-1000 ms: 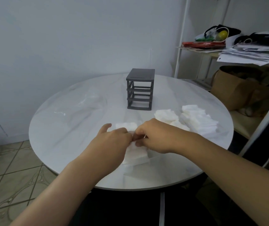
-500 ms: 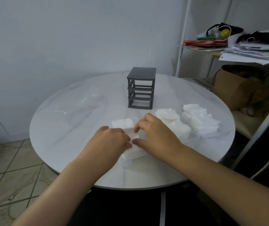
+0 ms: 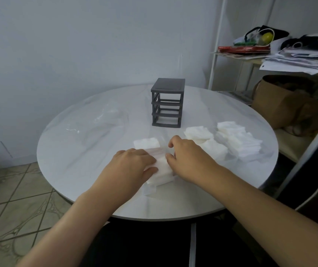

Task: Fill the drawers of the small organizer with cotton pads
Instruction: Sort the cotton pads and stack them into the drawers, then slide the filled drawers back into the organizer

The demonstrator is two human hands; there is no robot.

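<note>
Left hand [image 3: 133,167] and right hand [image 3: 191,160] are bare; dark garment [image 3: 144,245] bears a pale stripe [image 3: 192,245].

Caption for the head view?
Left hand and right hand hold a stack of cotton pads on the table, near the empty organizer.

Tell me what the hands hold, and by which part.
A clear drawer of cotton pads: the left hand grips its left side, the right hand its right side.
</note>
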